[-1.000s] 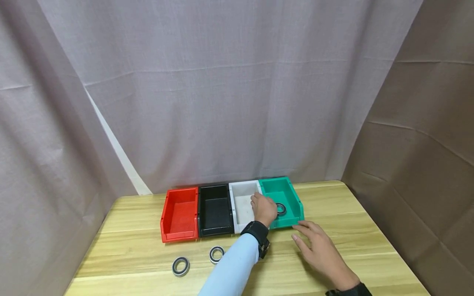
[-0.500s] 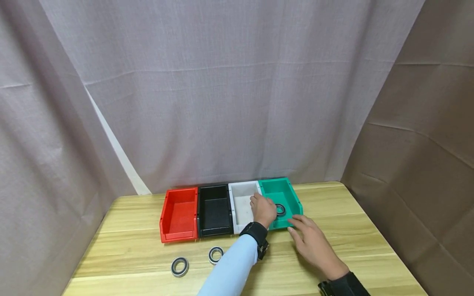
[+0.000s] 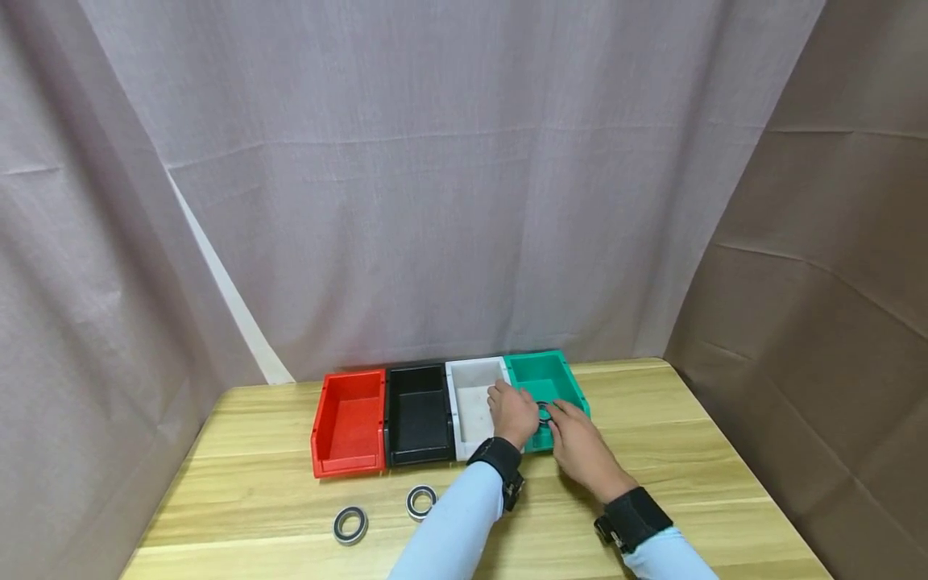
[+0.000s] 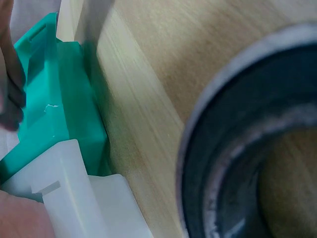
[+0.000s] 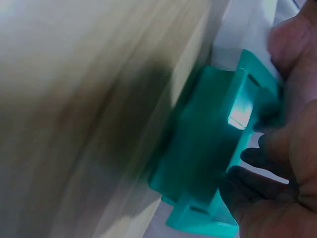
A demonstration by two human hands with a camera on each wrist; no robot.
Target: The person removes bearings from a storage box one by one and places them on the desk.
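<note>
My left hand lies over the wall between the white bin and the green bin; its fingertips point into the white bin. I cannot tell whether it grips that wall. My right hand reaches over the front of the green bin, its fingers right at a ball bearing inside. That bearing is partly covered by both hands. In the right wrist view, the right thumb and fingers stand spread apart. Two more bearings, the left one and the right one, lie on the table.
A black bin and a red bin continue the row to the left. The wooden table carries everything, and a grey curtain hangs behind. One bearing looms large in the left wrist view.
My right hand has moved left and inward, from beside the green bin's front corner to the bearing inside it. The left hand and the bearings on the table stay in place.
</note>
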